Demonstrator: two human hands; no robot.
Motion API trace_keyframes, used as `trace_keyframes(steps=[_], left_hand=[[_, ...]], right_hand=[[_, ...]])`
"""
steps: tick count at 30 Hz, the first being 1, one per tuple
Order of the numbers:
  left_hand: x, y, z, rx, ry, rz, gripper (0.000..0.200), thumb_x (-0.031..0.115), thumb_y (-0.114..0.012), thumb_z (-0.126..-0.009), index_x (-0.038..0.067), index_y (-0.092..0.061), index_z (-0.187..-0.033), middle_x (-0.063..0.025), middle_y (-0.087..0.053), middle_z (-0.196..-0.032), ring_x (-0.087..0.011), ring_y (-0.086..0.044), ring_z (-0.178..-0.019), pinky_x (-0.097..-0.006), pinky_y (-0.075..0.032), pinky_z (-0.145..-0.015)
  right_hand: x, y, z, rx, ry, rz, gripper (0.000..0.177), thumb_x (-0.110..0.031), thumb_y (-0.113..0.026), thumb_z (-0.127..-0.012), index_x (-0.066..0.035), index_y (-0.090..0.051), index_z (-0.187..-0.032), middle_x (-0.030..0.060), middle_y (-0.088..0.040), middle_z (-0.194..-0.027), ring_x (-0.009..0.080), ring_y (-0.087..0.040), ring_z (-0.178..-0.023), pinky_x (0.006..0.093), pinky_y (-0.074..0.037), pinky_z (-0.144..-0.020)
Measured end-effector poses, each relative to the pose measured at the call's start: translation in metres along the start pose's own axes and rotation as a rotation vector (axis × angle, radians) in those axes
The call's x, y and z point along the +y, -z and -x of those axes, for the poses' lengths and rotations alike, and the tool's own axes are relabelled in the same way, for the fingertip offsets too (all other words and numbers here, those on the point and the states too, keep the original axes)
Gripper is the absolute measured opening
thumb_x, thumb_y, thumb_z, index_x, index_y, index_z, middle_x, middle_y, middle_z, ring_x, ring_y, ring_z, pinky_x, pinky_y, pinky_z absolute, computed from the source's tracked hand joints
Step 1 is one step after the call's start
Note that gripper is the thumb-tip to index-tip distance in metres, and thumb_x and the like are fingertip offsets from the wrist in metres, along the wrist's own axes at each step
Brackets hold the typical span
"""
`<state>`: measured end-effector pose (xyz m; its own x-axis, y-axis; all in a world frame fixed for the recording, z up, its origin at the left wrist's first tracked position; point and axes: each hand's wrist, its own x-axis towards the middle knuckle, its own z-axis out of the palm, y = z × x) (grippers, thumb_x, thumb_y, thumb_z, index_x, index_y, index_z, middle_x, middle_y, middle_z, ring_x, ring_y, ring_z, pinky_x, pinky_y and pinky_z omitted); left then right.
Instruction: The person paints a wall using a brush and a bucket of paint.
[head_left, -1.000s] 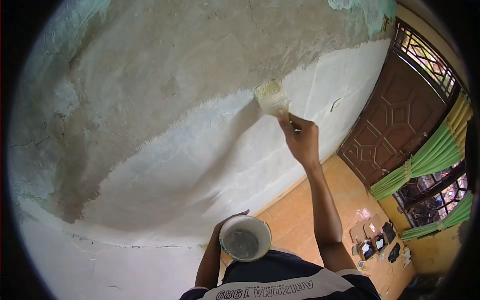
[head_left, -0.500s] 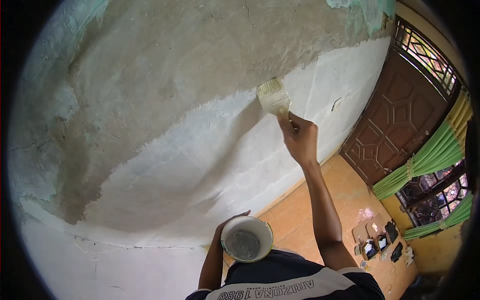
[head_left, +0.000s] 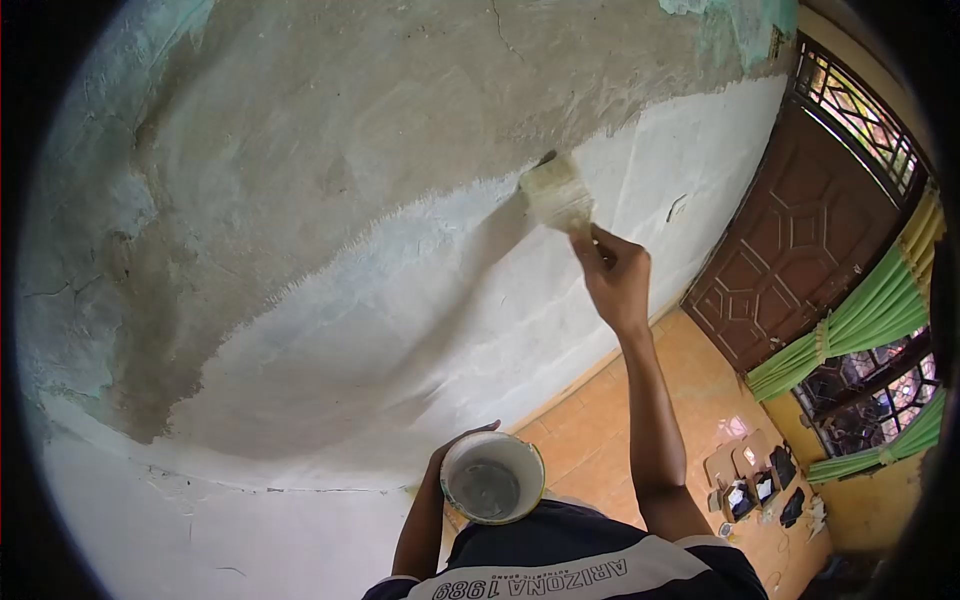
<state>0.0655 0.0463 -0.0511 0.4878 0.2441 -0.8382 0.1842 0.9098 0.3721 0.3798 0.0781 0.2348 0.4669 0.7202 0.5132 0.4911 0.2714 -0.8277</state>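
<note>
My right hand (head_left: pixel 617 277) is closed round the handle of a wide, paint-covered paintbrush (head_left: pixel 558 192). The bristle end is at the wall (head_left: pixel 420 270), along the border between bare grey plaster above and white paint below. Against my body, my left hand (head_left: pixel 452 447) grips the side of a small white bucket (head_left: pixel 535 470). Greyish-white paint (head_left: pixel 487 490) lies in its bottom. Most of the left fingers are hidden behind the bucket.
A brown panelled door (head_left: pixel 795 230) stands at the right end of the wall, with green curtains (head_left: pixel 870 325) beside it. Open cardboard boxes (head_left: pixel 735 470) and dark items lie on the orange tiled floor (head_left: pixel 590 425). Old green paint (head_left: pixel 750 30) flakes at the upper right.
My right hand has shifted slightly right and the paintbrush has turned a little with it, its bristles now slightly blurred. The left hand and bucket have hardly moved.
</note>
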Motion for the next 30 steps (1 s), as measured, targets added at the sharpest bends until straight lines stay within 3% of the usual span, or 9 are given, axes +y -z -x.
trace_keyframes(steps=[4,7,15,17,22,25,27,29,30], left_hand=[[0.000,-0.006,0.009,0.050,-0.056,-0.029,0.041,0.054,-0.073,-0.099,0.014,-0.076,-0.089,-0.0029,-0.074,-0.082,-0.0169,-0.067,-0.071,-0.0391,-0.058,-0.074],[-0.003,-0.002,0.006,0.062,-0.054,-0.016,0.041,0.054,-0.073,-0.099,0.014,-0.076,-0.089,-0.0031,-0.074,-0.082,-0.0175,-0.067,-0.070,-0.0395,-0.058,-0.072],[-0.003,-0.007,0.005,0.067,-0.054,-0.031,0.042,0.056,-0.075,-0.097,0.014,-0.076,-0.088,-0.0031,-0.075,-0.081,-0.0178,-0.069,-0.071,-0.0388,-0.059,-0.072],[-0.006,-0.005,0.004,0.059,-0.054,-0.007,0.042,0.055,-0.075,-0.097,0.014,-0.076,-0.088,-0.0033,-0.075,-0.081,-0.0177,-0.069,-0.071,-0.0388,-0.059,-0.072],[0.000,-0.009,0.013,-0.024,0.021,-0.013,0.041,0.053,-0.075,-0.098,0.013,-0.076,-0.088,-0.0039,-0.075,-0.082,-0.0168,-0.069,-0.071,-0.0383,-0.059,-0.074],[-0.002,-0.020,0.023,0.095,-0.134,-0.008,0.042,0.054,-0.074,-0.099,0.013,-0.076,-0.089,-0.0041,-0.075,-0.084,-0.0165,-0.069,-0.071,-0.0385,-0.059,-0.074],[0.001,-0.010,0.011,0.026,-0.058,-0.025,0.042,0.054,-0.074,-0.099,0.013,-0.076,-0.089,-0.0043,-0.075,-0.084,-0.0166,-0.069,-0.071,-0.0386,-0.059,-0.074],[0.004,-0.011,0.012,-0.003,-0.018,-0.002,0.042,0.054,-0.074,-0.099,0.013,-0.076,-0.089,-0.0043,-0.075,-0.084,-0.0166,-0.069,-0.071,-0.0387,-0.059,-0.073],[0.004,-0.014,0.015,-0.027,0.026,0.015,0.042,0.054,-0.074,-0.099,0.013,-0.076,-0.088,-0.0042,-0.074,-0.083,-0.0166,-0.068,-0.071,-0.0387,-0.059,-0.073]], right_hand=[[-0.004,-0.005,0.003,0.044,-0.073,-0.109,0.032,-0.022,-0.073,-0.103,0.006,-0.077,-0.116,0.0022,-0.041,-0.055,0.0066,-0.034,-0.056,0.0318,-0.030,-0.048],[0.003,-0.027,0.001,0.002,0.047,0.056,0.029,-0.021,-0.073,-0.102,0.006,-0.077,-0.110,0.0042,-0.046,-0.054,0.0083,-0.033,-0.053,0.0324,-0.030,-0.047],[-0.005,-0.021,0.004,0.126,0.034,-0.050,0.027,-0.021,-0.073,-0.102,0.006,-0.078,-0.102,0.0070,-0.044,-0.052,0.0077,-0.033,-0.052,0.0326,-0.031,-0.047],[-0.002,-0.027,0.002,0.010,0.026,0.049,0.028,-0.021,-0.072,-0.103,0.005,-0.078,-0.107,0.0039,-0.044,-0.052,0.0066,-0.033,-0.053,0.0314,-0.030,-0.047],[-0.010,-0.004,0.000,0.039,-0.031,0.011,0.029,-0.020,-0.072,-0.102,0.002,-0.078,-0.120,-0.0012,-0.044,-0.053,0.0063,-0.033,-0.053,0.0299,-0.029,-0.047],[0.006,-0.031,0.005,0.090,0.025,-0.027,0.034,-0.026,-0.074,-0.103,0.003,-0.078,-0.120,-0.0056,-0.042,-0.058,0.0031,-0.031,-0.057,0.0272,-0.024,-0.048],[0.007,-0.031,0.003,0.058,0.058,0.031,0.035,-0.026,-0.074,-0.103,0.003,-0.077,-0.123,-0.0055,-0.042,-0.058,0.0025,-0.032,-0.057,0.0268,-0.024,-0.048],[0.003,-0.014,-0.002,-0.011,0.004,0.009,0.032,-0.023,-0.073,-0.102,0.005,-0.077,-0.117,0.0063,-0.044,-0.052,0.0076,-0.034,-0.051,0.0322,-0.030,-0.046],[-0.005,-0.002,-0.004,-0.004,0.002,0.049,0.032,-0.021,-0.073,-0.102,0.005,-0.077,-0.119,0.0046,-0.044,-0.052,0.0071,-0.033,-0.052,0.0319,-0.029,-0.046]])
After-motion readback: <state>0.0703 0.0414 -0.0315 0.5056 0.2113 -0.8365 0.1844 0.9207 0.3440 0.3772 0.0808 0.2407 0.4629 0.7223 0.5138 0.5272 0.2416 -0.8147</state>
